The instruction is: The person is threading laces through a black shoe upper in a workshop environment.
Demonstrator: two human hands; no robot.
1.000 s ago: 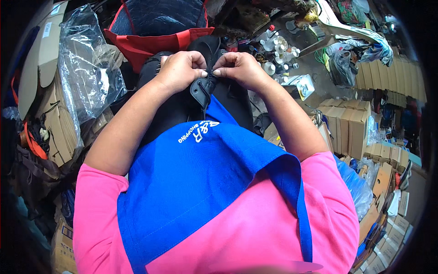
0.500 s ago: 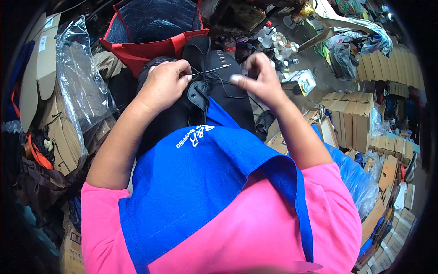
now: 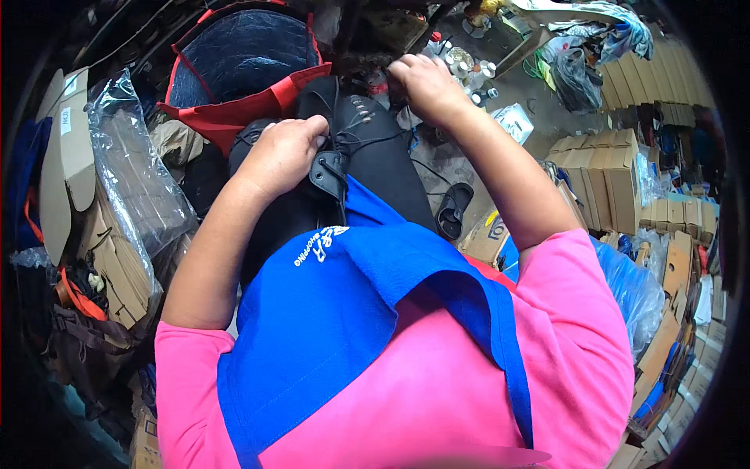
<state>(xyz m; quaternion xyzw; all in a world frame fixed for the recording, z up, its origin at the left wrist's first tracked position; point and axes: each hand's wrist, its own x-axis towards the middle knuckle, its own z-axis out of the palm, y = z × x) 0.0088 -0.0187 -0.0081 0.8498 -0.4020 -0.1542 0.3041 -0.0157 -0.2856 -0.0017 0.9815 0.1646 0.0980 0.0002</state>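
Note:
A black shoe point(image 3: 329, 173) with eyelets and a lace lies on my lap between my black-trousered legs. At its left edge my left hand point(image 3: 285, 154) is closed, thumb and fingers pressed together; the fingertips are partly hidden against the shoe. My right hand point(image 3: 427, 87) is raised ahead and to the right, apart from the shoe. Its fingers are curled in, and whatever they hold does not show. Dark thread point(image 3: 371, 141) runs across my right thigh beside the shoe. A blue apron point(image 3: 312, 305) covers my lap.
An open red bag point(image 3: 283, 95) with a silvery lining stands ahead on the left. Flattened cardboard and clear plastic point(image 3: 148, 168) lie left. Small bottles point(image 3: 473, 74) sit ahead right, near a black sandal point(image 3: 453, 209). Stacked cardboard boxes point(image 3: 601, 184) stand right.
My right hand has moved forward and away from the shoe, and its fingers have curled in. The thin light-coloured strand or tool between the hands no longer shows. My left hand stays at the shoe.

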